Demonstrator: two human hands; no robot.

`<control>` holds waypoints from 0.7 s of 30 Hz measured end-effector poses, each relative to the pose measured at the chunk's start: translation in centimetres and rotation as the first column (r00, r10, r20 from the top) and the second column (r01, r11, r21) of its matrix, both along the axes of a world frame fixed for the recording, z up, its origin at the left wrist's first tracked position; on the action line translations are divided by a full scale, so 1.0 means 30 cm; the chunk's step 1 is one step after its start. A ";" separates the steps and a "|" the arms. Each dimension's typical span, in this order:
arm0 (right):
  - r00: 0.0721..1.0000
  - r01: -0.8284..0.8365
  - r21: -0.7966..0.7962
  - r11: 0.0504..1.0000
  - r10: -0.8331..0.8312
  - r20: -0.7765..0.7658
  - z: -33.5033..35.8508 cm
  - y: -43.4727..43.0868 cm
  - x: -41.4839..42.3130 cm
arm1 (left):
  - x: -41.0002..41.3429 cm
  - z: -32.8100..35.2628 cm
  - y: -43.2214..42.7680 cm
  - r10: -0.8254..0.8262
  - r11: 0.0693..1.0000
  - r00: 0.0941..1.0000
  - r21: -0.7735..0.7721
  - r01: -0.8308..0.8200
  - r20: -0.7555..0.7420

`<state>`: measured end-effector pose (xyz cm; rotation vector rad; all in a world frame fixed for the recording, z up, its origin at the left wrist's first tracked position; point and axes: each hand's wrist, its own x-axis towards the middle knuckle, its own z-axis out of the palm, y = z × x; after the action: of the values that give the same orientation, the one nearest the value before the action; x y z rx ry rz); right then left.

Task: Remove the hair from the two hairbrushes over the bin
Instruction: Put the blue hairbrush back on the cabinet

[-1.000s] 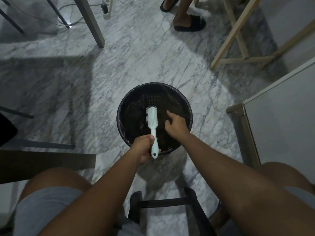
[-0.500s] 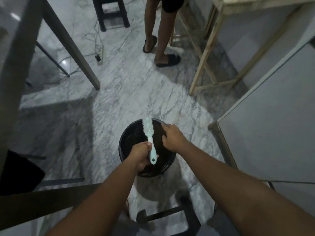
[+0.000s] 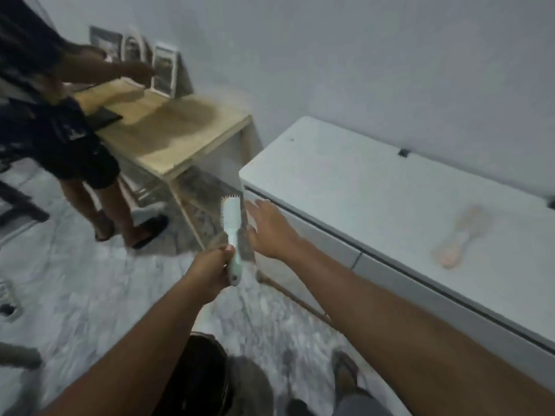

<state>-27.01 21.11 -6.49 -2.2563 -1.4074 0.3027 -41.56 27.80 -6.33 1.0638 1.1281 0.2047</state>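
Gripped the pale green hairbrush (image 3: pixel 232 223) in the left hand (image 3: pixel 210 271), fingers wrapped tight round the lower handle, head standing up and away from the fist, bristles facing right. Held the right hand (image 3: pixel 270 229) empty just beside that brush head, on its right, palm down and fingers spread, clasping nothing.

Lay well off to the right of the spread hand and a little beyond it: the pink hairbrush (image 3: pixel 459 238), flat on the white cabinet top (image 3: pixel 360 181), apart from both hands. Ran its long axis away from the body and slightly rightward, so nearly in line with the reaching forearm. Too blurred to tell handle end from bristle end, or whether any hair sat in it.

Sat below and behind both hands, close to the body: the dark bin (image 3: pixel 207 370), only partly in view, no brush above it.

Judged the right hand the nearer one to the pink brush, and free; the left busy with the green one. Likely called for a reach rightward across the cabinet edge, fingers closing over the near end, then a carry back down toward the bin.
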 end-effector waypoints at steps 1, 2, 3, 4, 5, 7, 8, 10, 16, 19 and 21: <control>0.998 0.062 0.005 0.998 -0.062 0.014 0.039 -0.048 0.066 | 0.075 0.046 -0.024 -0.065 0.998 0.998 0.004 0.065 0.023; 0.991 0.130 -0.005 0.991 -0.130 0.019 0.066 -0.100 0.129 | 0.150 0.086 -0.051 -0.125 0.992 0.991 0.010 0.125 0.042; 0.980 0.199 -0.025 0.980 -0.199 0.012 0.085 -0.158 0.190 | 0.224 0.119 -0.083 -0.177 0.984 0.983 0.020 0.176 0.055; 0.964 0.265 -0.047 0.963 -0.265 0.004 0.099 -0.221 0.247 | 0.297 0.138 -0.114 -0.216 0.976 0.974 0.033 0.215 0.059; 0.947 0.319 -0.064 0.945 -0.320 -0.004 0.102 -0.284 0.299 | 0.366 0.150 -0.149 -0.256 0.966 0.965 0.043 0.254 0.065; 0.906 0.420 -0.093 0.903 -0.424 -0.021 0.113 -0.420 0.384 | 0.494 0.163 -0.233 -0.362 0.932 0.930 0.051 0.359 0.070; 0.882 0.466 -0.100 0.879 -0.471 -0.022 0.117 -0.487 0.419 | 0.555 0.161 -0.279 -0.418 0.908 0.906 0.048 0.416 0.069; 0.831 0.553 -0.098 0.828 -0.557 -0.018 0.122 -0.610 0.479 | 0.660 0.163 -0.380 -0.512 0.859 0.855 0.045 0.510 0.076; 0.699 0.708 -0.124 0.695 -0.715 -0.019 0.120 -0.844 0.617 | 0.889 0.133 -0.653 -0.659 0.748 0.752 0.086 0.658 -0.015; 0.634 0.766 -0.113 0.633 -0.773 -0.025 0.119 -0.901 0.671 | 0.985 0.080 -0.717 -0.715 0.657 0.691 0.234 0.717 -0.111; 0.605 0.790 -0.114 0.603 -0.796 -0.020 0.117 -0.934 0.699 | 1.039 0.053 -0.745 -0.713 0.608 0.676 0.316 0.728 -0.186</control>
<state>-6.04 -6.91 -2.97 -2.6560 -0.2229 0.1321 -10.40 5.45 -4.75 1.7983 0.6104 -0.2766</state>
